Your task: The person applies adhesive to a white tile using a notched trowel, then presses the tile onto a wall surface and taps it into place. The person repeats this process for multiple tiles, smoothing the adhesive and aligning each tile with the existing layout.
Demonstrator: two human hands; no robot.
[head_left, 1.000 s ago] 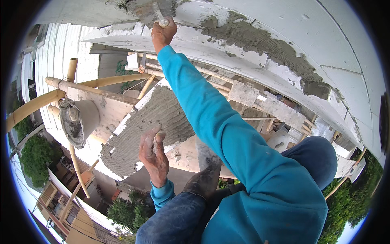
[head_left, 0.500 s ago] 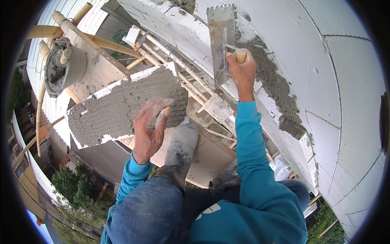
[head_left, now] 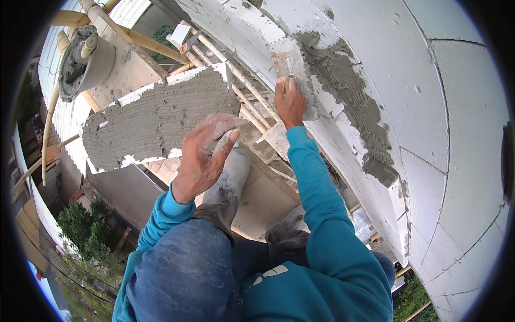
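My right hand (head_left: 290,102) is closed round the wooden handle of a notched trowel (head_left: 292,59). The trowel's flat metal blade lies close to the ledge of the white block wall, beside a patch of ridged grey mortar (head_left: 348,88). A white block (head_left: 115,100) coated with combed grey mortar lies to the left, its pale edges showing. Over that block's near right end, my left hand (head_left: 203,155) hovers half-curled, thumb and forefinger apart, with nothing visible in it. Whether the hand touches the block I cannot tell.
A bucket (head_left: 104,70) with mortar inside stands on a board at the upper left, among bamboo poles (head_left: 153,52). My boot (head_left: 228,180) rests on scaffold planks. The wall (head_left: 461,102) rises along the right; trees (head_left: 88,228) and roofs lie far below on the left.
My right hand has drawn the trowel left and nearer to me along the wall, turning the blade. My left hand has shifted slightly; the whole view has tilted a little.
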